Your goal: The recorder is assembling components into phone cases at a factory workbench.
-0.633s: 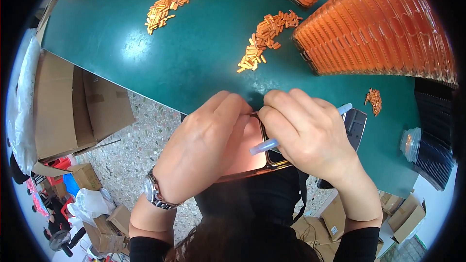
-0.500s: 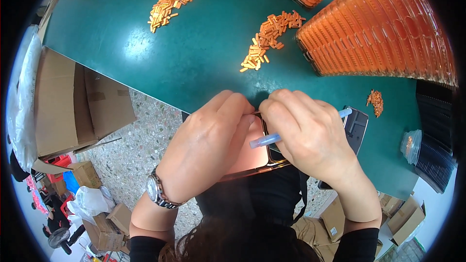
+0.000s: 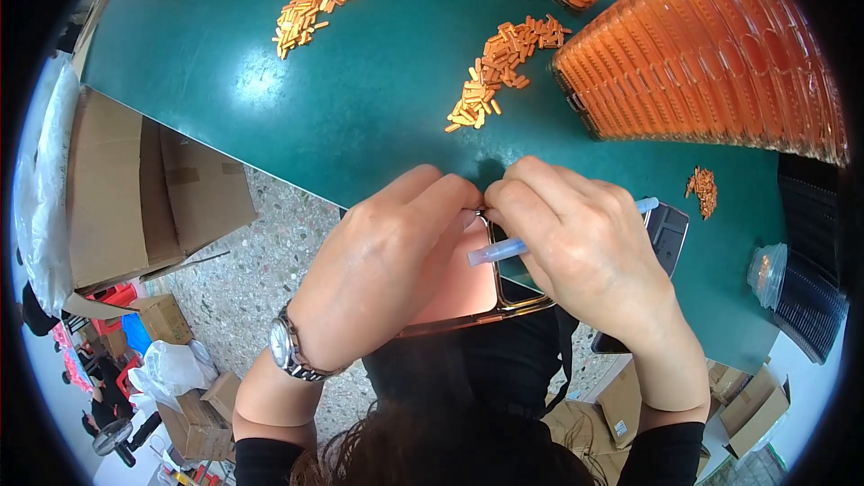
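Observation:
A phone case [image 3: 454, 279] with a shiny gold rim and a pinkish panel lies low in front of me, over the table's near edge. My left hand [image 3: 387, 252], a watch at its wrist, is closed on the case's far rim, thumb on the panel side. My right hand [image 3: 576, 238] pinches at the same rim close beside it. A translucent blue pen-like tool [image 3: 497, 253] is tucked through the right hand's fingers, its tip pointing left over the case. Whether a small part sits between the fingertips is hidden.
Heaps of small orange pieces [image 3: 490, 72] lie on the green table [image 3: 387, 81]. Tall stacks of orange plastic frames [image 3: 693, 54] stand at the right. A dark flat tray [image 3: 668, 234] sits beyond my right hand, near a clear cup [image 3: 767, 272]. Cardboard boxes [image 3: 117, 189] stand left.
Both hands stay at the far rim of the case. The right fingers have shifted slightly and the pen-like tool has moved a little to the right with them.

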`<state>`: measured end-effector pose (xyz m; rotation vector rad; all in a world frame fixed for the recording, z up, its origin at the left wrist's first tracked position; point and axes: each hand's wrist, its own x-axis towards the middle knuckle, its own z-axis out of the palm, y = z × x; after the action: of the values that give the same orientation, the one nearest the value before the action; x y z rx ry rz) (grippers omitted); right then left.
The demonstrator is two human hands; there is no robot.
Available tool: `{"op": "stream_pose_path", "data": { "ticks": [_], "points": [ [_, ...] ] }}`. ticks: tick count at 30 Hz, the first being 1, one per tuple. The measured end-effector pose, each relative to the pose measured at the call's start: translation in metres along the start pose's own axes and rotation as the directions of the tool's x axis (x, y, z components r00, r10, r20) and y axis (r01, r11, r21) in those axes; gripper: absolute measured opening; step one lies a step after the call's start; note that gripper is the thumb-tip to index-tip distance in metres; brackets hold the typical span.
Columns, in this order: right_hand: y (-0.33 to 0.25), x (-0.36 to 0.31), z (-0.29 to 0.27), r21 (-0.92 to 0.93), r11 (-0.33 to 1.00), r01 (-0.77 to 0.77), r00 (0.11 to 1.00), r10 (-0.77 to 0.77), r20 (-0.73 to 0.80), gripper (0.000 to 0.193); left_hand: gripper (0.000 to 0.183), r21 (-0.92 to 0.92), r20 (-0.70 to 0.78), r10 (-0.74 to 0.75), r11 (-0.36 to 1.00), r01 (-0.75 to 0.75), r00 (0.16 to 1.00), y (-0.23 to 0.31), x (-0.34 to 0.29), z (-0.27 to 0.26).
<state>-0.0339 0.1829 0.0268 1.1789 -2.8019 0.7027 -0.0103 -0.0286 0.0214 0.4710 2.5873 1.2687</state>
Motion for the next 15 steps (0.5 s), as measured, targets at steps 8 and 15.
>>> {"op": "stream_pose_path", "data": {
  "ticks": [8,15],
  "points": [
    [-0.005,-0.004,0.0,0.06,0.995,-0.08,0.997,0.079,0.021,0.02,0.01,0.007,0.016,-0.004,1.0,0.004,1.0,0.001,0.0,0.0],
    [-0.009,-0.004,0.009,-0.029,0.997,-0.065,0.996,0.063,-0.056,0.02,0.013,0.012,0.0,0.005,1.0,-0.005,1.0,-0.001,-0.001,0.003]
  ]
}}
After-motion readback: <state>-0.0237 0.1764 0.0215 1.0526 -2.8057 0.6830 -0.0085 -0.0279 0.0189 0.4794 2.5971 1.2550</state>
